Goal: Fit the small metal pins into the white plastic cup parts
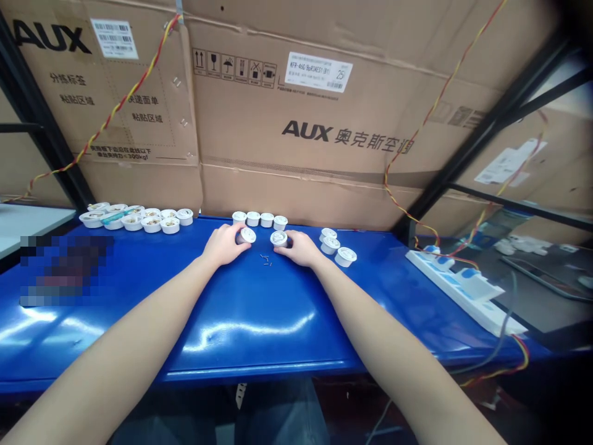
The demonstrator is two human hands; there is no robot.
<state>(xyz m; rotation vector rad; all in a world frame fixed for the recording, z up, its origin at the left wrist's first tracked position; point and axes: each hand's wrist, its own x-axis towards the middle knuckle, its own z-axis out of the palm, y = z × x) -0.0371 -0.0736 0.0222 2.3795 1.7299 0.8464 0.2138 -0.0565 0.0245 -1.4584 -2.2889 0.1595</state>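
Observation:
My left hand [226, 243] is closed round a small white lidded cup [247, 235], which looks slightly tilted. Another white lidded cup [278, 239] is gripped between the thumb and fingers of my right hand [299, 248]. Just behind them, a row of several white cups [266, 220] stands near the cardboard. A few tiny dark pieces [265, 260] lie on the blue table [250, 309] between and below my hands. To the right of my right hand are three more lidded cups [330, 245].
Several white cups [151, 224] with small contents are grouped at the back left, near a pixelated dark object [67, 269]. A white power strip [454, 284] lines the right edge. Large cardboard boxes [296, 161] stand behind, with twisted red-yellow wires [115, 111] hanging in front.

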